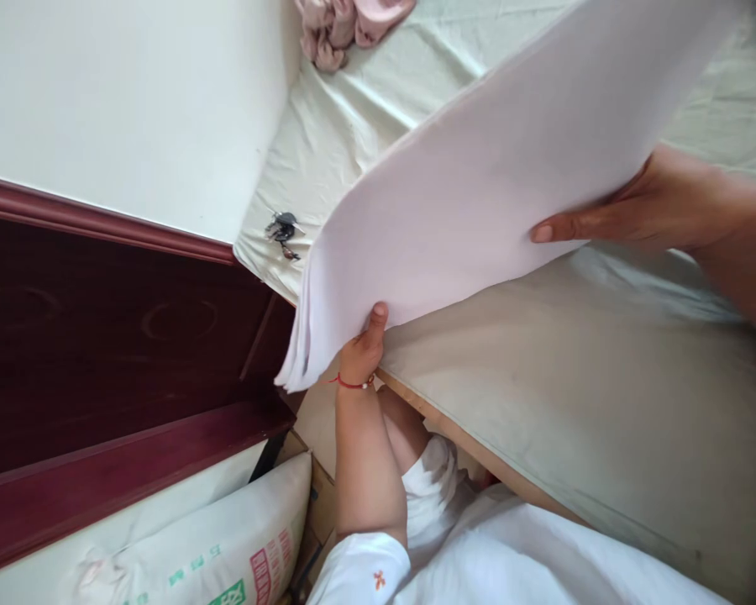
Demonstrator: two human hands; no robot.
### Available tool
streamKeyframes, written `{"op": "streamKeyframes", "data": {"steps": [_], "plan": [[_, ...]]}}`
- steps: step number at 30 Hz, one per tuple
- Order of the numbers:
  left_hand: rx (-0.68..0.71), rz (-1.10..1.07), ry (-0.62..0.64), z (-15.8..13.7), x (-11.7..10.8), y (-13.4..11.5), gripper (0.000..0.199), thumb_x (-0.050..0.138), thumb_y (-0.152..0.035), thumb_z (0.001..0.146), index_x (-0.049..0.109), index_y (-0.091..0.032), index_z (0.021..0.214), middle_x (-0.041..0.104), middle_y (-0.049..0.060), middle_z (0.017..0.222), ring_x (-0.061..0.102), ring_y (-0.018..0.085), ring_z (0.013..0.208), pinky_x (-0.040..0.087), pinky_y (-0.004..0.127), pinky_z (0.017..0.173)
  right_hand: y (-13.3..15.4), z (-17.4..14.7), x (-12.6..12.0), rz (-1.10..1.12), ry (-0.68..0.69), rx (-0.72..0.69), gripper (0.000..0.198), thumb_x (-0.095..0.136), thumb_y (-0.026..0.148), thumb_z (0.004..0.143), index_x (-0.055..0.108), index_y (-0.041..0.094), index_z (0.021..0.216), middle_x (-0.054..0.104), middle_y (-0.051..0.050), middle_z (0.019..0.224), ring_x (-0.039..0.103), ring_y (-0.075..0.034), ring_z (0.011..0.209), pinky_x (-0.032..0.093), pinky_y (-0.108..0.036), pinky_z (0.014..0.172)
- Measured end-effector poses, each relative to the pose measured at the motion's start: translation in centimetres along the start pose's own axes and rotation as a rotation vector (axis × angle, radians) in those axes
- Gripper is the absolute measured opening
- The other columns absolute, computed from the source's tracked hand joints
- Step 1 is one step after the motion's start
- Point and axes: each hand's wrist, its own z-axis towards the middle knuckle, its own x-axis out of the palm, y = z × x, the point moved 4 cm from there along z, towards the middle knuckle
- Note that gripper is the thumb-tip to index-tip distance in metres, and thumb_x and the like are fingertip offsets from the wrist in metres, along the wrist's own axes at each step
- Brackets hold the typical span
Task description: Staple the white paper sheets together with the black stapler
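Observation:
A long stack of white paper sheets (454,202) stretches across the middle of the view, bent downward at its left end, where several layered edges show. My left hand (363,349), with a red string bracelet at the wrist, grips the lower edge near that end. Its thumb lies on the top face and the fingers are hidden underneath. Farther right, my right hand (648,206) holds the same lower edge, thumb pressed on top and fingers out of sight behind the sheets. The far right end of the stack runs out of the frame at the top.
Below the paper is a table or bed with a pale green cloth (328,151). On it lie a bunch of keys (283,228) and crumpled pink fabric (333,29). A dark red wooden panel (113,311) stands at left, above a printed white sack (227,538).

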Motion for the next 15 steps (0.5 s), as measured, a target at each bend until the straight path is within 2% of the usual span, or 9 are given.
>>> {"op": "streamKeyframes", "data": {"steps": [3,6,8,12,15], "plan": [[-0.012,-0.111,0.023,-0.3,0.4,0.4,0.061,0.075,-0.069,0.086,0.076,-0.024,0.128,0.069,0.011,0.147,0.055,0.028,0.15,0.034,0.041,0.132,0.0,-0.7,0.2,0.055,0.014,0.077,0.055,0.092,0.051,0.073,0.077,0.034,0.122,0.072,0.003,0.141,0.06,-0.033,0.142,0.051,-0.051,0.12],[0.03,-0.15,0.038,-0.5,0.7,0.3,0.062,0.071,-0.07,0.089,0.074,-0.024,0.132,0.068,0.011,0.149,0.053,0.027,0.152,0.034,0.039,0.132,-0.6,-1.7,0.1,0.073,-0.01,0.166,0.051,0.095,0.05,0.07,0.08,0.032,0.116,0.076,0.001,0.133,0.067,-0.034,0.133,0.058,-0.051,0.111],[0.032,-0.145,0.048,-0.7,0.9,-0.2,0.061,0.073,-0.068,0.089,0.075,-0.024,0.13,0.071,0.01,0.145,0.056,0.027,0.15,0.036,0.036,0.131,-1.1,-2.4,0.1,0.111,-0.032,0.228,0.051,0.097,0.048,0.068,0.082,0.032,0.114,0.078,-0.001,0.129,0.07,-0.035,0.128,0.062,-0.051,0.106],[-0.048,-0.155,0.151,-1.1,1.4,-1.5,0.062,0.074,-0.072,0.086,0.077,-0.025,0.127,0.077,0.01,0.132,0.062,0.028,0.143,0.046,0.034,0.125,-2.2,-3.5,-0.4,0.159,0.004,0.343,0.049,0.098,0.053,0.066,0.084,0.027,0.104,0.079,-0.008,0.123,0.075,-0.037,0.115,0.066,-0.055,0.1],[-0.077,-0.148,0.196,-1.3,1.5,-2.3,0.062,0.076,-0.074,0.083,0.08,-0.024,0.12,0.08,0.009,0.124,0.066,0.028,0.139,0.048,0.035,0.123,-2.3,-3.6,-1.8,0.126,-0.014,0.329,0.056,0.097,0.058,0.064,0.084,0.027,0.109,0.079,-0.008,0.123,0.077,-0.036,0.111,0.064,-0.058,0.103]]}}
